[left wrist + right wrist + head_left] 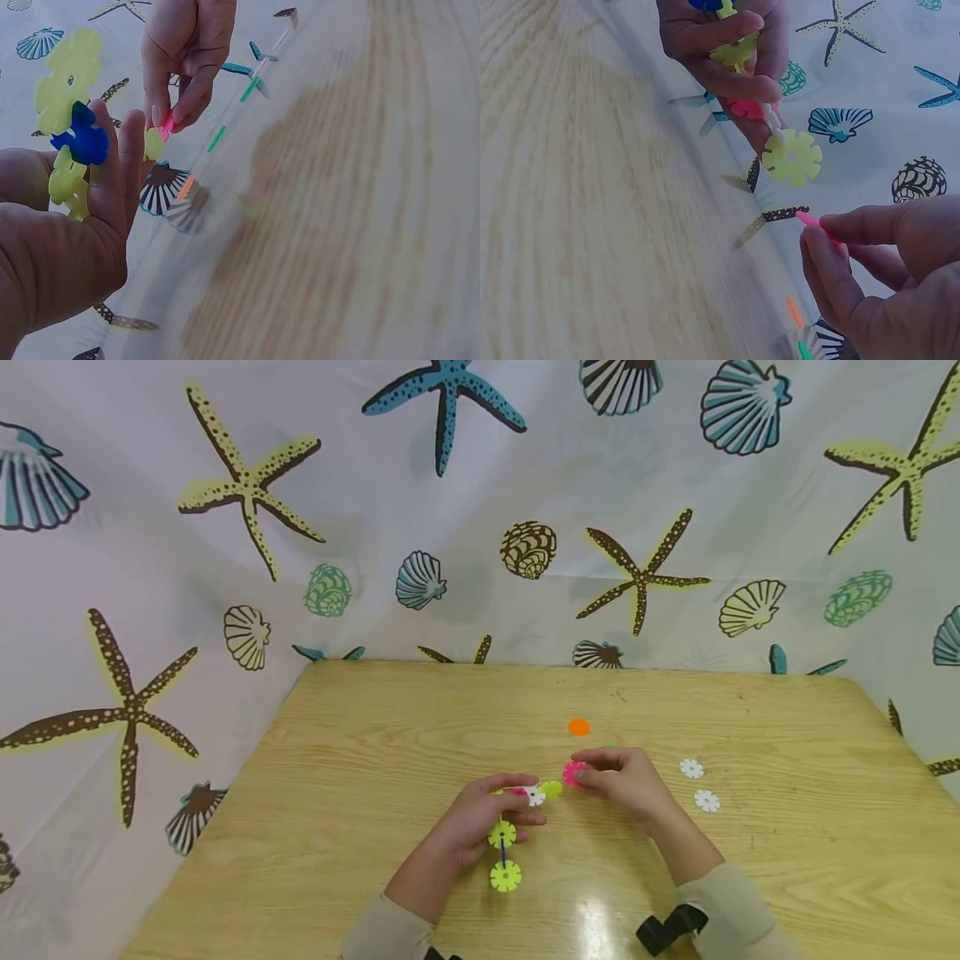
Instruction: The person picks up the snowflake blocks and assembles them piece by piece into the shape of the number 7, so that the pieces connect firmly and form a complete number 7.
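My left hand [474,822] grips a chain of notched plastic discs slotted edge to edge above the table. Yellow discs [506,876] and a blue disc [84,136] hang on its near side. A pink disc [744,108] sits among the left fingers, followed by a white disc [536,797] and a yellow disc [792,157] at the far end. Between thumb and fingertips, my right hand [624,781] pinches a loose pink disc [573,773]. In the head and right wrist views, a small gap separates it from the chain's end yellow disc.
An orange disc [578,727] lies on the wooden table [390,718] beyond the hands. Two white discs [707,801] lie to the right. Green discs [217,138] show in the left wrist view. A cloth [465,618] printed with shells and starfish hangs behind the table.
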Motion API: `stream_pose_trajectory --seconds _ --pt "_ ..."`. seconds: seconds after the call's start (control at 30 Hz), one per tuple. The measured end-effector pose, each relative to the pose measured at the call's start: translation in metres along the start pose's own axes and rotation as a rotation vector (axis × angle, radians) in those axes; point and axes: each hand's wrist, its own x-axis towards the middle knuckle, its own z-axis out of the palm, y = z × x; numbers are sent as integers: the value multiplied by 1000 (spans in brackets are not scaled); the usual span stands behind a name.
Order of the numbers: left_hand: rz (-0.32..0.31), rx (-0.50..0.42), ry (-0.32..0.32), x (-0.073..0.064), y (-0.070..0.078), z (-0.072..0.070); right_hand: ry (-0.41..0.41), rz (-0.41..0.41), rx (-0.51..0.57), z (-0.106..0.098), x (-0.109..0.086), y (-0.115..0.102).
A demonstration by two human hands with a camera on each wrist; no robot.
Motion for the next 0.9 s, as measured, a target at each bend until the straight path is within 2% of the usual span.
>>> stream_pose_trajectory --seconds 0.43,0.9 --pt "14 -11 18 2 -3 -4 -98 -33 -24 -1 -2 2" --pt "22 -16 -8 3 -5 -5 -140 4 42 -3 -3 0"
